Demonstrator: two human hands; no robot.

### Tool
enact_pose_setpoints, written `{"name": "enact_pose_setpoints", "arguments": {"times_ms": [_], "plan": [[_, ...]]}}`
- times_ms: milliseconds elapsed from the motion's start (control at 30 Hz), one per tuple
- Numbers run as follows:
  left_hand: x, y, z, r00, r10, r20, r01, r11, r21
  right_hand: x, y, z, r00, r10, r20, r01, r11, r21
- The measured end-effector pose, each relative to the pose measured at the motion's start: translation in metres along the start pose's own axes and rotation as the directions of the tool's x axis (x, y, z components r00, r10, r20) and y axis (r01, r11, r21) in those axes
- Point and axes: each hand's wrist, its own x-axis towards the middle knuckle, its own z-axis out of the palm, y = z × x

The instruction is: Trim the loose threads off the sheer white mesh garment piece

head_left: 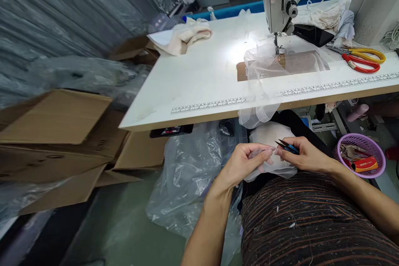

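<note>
Left hand [241, 162] pinches thin, see-through white cloth [266, 133], thumb against fingers. Right hand [304, 156] curls around small, pointy snips [289, 147] with blue on them. Soft, puffy cloth sits on the lap [314, 135], near the smooth, flat white table [193, 75].

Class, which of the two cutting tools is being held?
The small blue-and-black snips, in the right hand; the red-and-yellow-handled scissors lie on the sewing table.
</note>
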Motion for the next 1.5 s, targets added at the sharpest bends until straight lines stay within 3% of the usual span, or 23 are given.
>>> {"name": "enact_pose_setpoints", "arguments": {"times_ms": [233,433,900,1200,1500], "plan": [[0.001,-0.007,-0.001,0.999,0.014,0.052,-0.016,0.999,0.04,-0.01,-0.008,0.003,0.997,0.054,-0.049,-0.064,0.968,-0.241],[0.0,-0.01,0.001,0.999,0.033,0.041,-0.032,0.999,-0.007,-0.014,-0.008,0.006,0.987,-0.088,-0.136,0.02,0.899,-0.438],[-0.002,0.0,0.004,0.996,0.087,0.019,-0.089,0.987,0.131,-0.015,-0.012,0.007,0.991,-0.115,-0.068,0.027,0.668,-0.744],[-0.001,0.001,0.008,0.995,0.098,0.037,-0.101,0.989,0.109,-0.015,-0.005,0.01,0.988,-0.07,-0.139,-0.049,0.708,-0.705],[0.003,-0.006,0.009,0.996,0.061,0.062,-0.065,0.995,0.074,-0.017,-0.002,-0.002,0.972,0.001,-0.237,-0.11,0.887,-0.448]]}}
